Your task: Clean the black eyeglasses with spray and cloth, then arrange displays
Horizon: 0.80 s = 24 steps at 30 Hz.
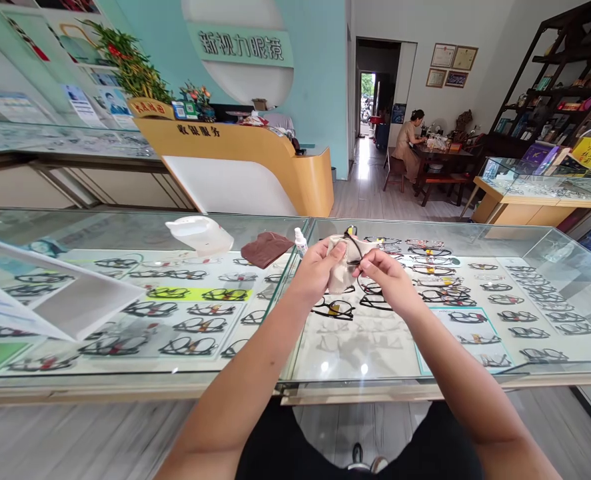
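Above the glass display counter, my left hand is closed on a beige cleaning cloth wrapped around part of a pair of black-framed glasses. My right hand pinches the same glasses and cloth from the right side. Both hands meet over the seam between the two glass cases. A small white spray bottle stands on the glass just left of my left hand.
A brown cloth and a white plastic bottle lie on the counter to the left. Several eyeglass frames fill the cases below the glass. An orange reception desk stands behind; a person sits at a table at the back right.
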Motion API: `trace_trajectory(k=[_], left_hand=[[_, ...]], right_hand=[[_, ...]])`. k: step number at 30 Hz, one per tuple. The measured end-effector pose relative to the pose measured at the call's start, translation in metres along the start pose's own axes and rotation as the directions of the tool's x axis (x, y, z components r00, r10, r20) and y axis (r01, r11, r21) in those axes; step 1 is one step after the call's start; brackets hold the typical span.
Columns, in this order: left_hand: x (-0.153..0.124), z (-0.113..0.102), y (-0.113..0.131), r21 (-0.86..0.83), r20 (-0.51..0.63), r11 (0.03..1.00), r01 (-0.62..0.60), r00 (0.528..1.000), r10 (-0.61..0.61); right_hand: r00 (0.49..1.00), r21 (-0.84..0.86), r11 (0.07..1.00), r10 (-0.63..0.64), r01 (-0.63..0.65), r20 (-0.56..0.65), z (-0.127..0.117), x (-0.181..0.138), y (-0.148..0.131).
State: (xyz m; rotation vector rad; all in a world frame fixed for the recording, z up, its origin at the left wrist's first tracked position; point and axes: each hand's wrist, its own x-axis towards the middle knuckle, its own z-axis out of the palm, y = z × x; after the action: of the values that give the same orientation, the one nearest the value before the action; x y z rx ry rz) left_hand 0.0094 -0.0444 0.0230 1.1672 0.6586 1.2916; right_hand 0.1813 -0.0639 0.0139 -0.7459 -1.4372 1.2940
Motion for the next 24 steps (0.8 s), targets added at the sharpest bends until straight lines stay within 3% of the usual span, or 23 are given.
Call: trace_trajectory(k=[4,8,14,19,21,24], left_hand=[[-0.002,0.002,0.001,-0.008,0.037,0.999,0.037,0.999,-0.037],[-0.003,0.009,-0.002,0.0,0.03,0.999,-0.034,0.999,0.034],[-0.005,0.012,-0.006,0.05,-0.092,0.995,-0.085,0.992,0.089],[-0.005,0.013,-0.01,0.062,-0.213,0.986,-0.156,0.963,0.166],[-0.004,0.011,-0.009,0.046,-0.181,0.986,-0.16,0.969,0.166],[-0.001,0.007,-0.006,0.027,-0.042,0.994,-0.103,0.994,0.104]], right_hand=[[1.0,0.067,0.998,0.022,-0.021,-0.002,0.001,0.001,0.003],[0.998,0.152,0.986,0.066,-0.064,-0.004,0.005,0.0,0.007],[0.991,0.155,0.982,0.098,-0.112,0.096,0.01,-0.001,0.013],[0.992,0.079,0.993,0.085,-0.093,0.093,0.013,-0.002,0.014],[0.995,0.075,0.994,0.073,-0.078,0.069,0.012,-0.001,0.013],[0.998,0.085,0.995,0.055,-0.056,0.005,0.006,0.001,0.011]])
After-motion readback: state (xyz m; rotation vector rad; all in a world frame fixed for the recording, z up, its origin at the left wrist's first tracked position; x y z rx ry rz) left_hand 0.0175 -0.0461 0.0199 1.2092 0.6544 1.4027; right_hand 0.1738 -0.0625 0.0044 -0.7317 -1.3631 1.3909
